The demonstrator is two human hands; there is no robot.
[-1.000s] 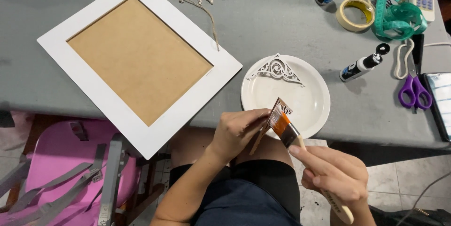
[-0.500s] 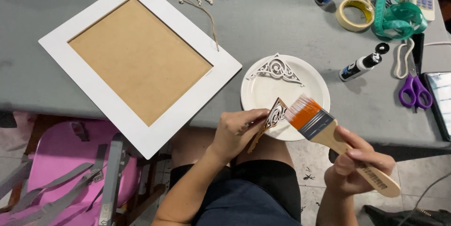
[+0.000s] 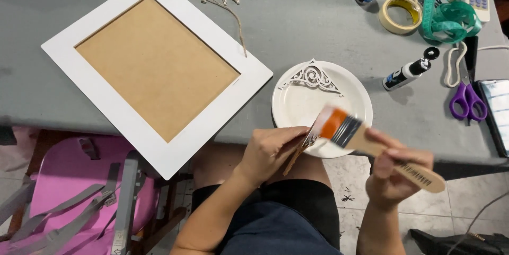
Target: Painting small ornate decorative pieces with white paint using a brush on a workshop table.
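Head view: we see a small carved wooden piece (image 3: pixel 301 148), mostly hidden behind the fingers and blurred bristles, pinched in the left hand (image 3: pixel 270 151) at the near rim of a white plate (image 3: pixel 297 107). Our right hand (image 3: pixel 395 173) is closed around the wooden handle of a flat paintbrush (image 3: pixel 366 142), its tip touching the piece. A white ornament (image 3: pixel 313 76) lies on the plate, beside a white picture frame (image 3: pixel 154 69).

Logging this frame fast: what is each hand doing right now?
Left hand: closed, its fingers pinching a small carved wooden ornament over the white plate.
Right hand: closed around the wooden handle of a flat paintbrush.
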